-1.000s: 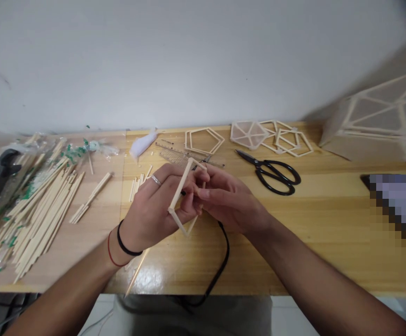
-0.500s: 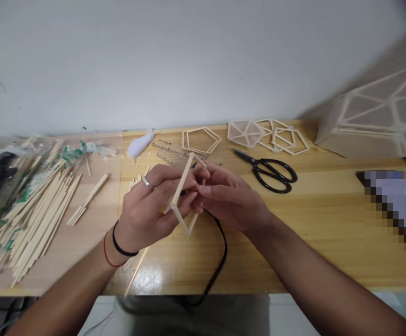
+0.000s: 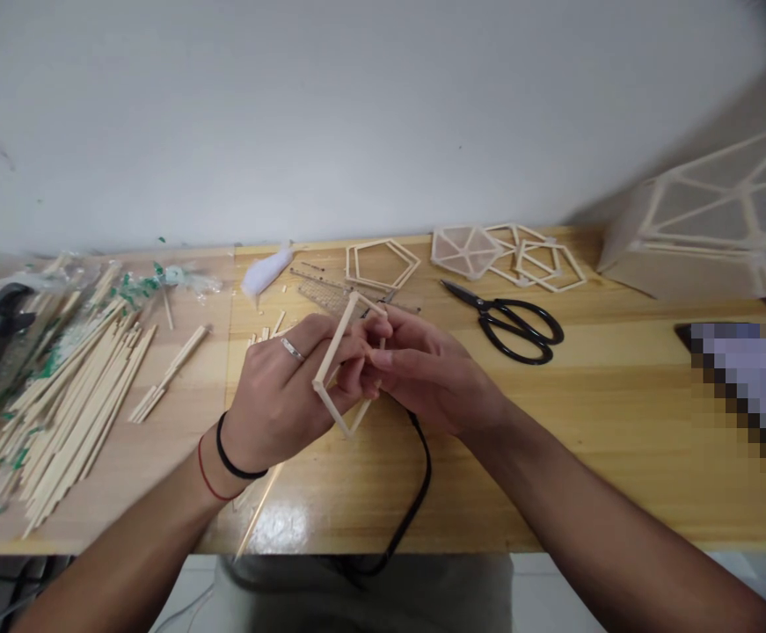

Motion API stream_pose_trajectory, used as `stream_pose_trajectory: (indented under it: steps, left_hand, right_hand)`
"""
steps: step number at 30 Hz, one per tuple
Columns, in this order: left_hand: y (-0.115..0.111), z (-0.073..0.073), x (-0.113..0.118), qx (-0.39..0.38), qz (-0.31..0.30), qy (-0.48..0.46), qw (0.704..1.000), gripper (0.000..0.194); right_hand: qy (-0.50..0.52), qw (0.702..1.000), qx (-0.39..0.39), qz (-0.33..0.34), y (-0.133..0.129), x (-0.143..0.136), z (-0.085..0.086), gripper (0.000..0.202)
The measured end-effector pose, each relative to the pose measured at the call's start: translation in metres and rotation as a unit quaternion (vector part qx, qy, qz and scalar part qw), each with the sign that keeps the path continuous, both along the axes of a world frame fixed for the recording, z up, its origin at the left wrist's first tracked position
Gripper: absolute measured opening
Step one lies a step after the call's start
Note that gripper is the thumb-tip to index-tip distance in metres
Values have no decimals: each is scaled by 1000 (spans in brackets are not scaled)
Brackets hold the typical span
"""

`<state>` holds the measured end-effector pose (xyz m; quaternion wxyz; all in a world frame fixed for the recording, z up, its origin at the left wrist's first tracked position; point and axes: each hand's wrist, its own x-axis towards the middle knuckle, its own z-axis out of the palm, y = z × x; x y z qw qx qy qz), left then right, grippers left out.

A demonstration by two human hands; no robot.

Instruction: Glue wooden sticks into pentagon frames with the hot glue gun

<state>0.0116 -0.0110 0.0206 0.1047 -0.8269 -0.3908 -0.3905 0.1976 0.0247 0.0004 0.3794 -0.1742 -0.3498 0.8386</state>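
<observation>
A pentagon frame of pale wooden sticks [image 3: 336,346] is held tilted above the middle of the table. My left hand [image 3: 296,378], with a ring on one finger, reaches through and around the frame, its fingers closed near the far side. My right hand [image 3: 432,365] pinches the frame's right side, its fingertips meeting those of my left hand. What lies between the fingertips is hidden. Behind the hands lie more pentagon stick frames [image 3: 383,286] and a clear ruler [image 3: 326,294]. Black-handled scissors [image 3: 505,321] rest to the right of my right hand.
Many wooden sticks [image 3: 85,413] and plastic wrappers [image 3: 185,280] cover the left side. A white glue-like bag [image 3: 267,270] lies near the wall. A covered pentagon panel [image 3: 465,251], a large stick-framed box [image 3: 699,224] and a blurred-out device [image 3: 745,378] occupy the right. A black cord [image 3: 422,492] hangs over the front edge.
The frame has turned and shifted slightly left and down at its near corner. My left fingers have curled in closer to my right fingertips. The table things stay put.
</observation>
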Motion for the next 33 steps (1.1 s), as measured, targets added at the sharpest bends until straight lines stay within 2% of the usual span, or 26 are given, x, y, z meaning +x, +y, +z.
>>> stream_pose_trajectory:
  steps: [8,13,18,25,33]
  left_hand:
    - [-2,1,0,-23,-14,-21,999,8]
    - [-2,2,-1,-35,-24,-67,997,11]
    - [-2,5,-1,-26,-27,-86,996,12]
    - [-1,-1,-2,-19,-63,-101,993,18]
    - [-2,2,-3,-14,-35,-50,998,16]
  right_hand:
    - [7,1000,-6,10,-1,0,2,30]
    - [19,1000,-2,14,-1,0,4,30]
    - [21,1000,-9,9,-1,1,7,30]
    - [15,1000,-11,-1,1,1,6,30]
    - [0,1000,9,-13,0,1,2,31]
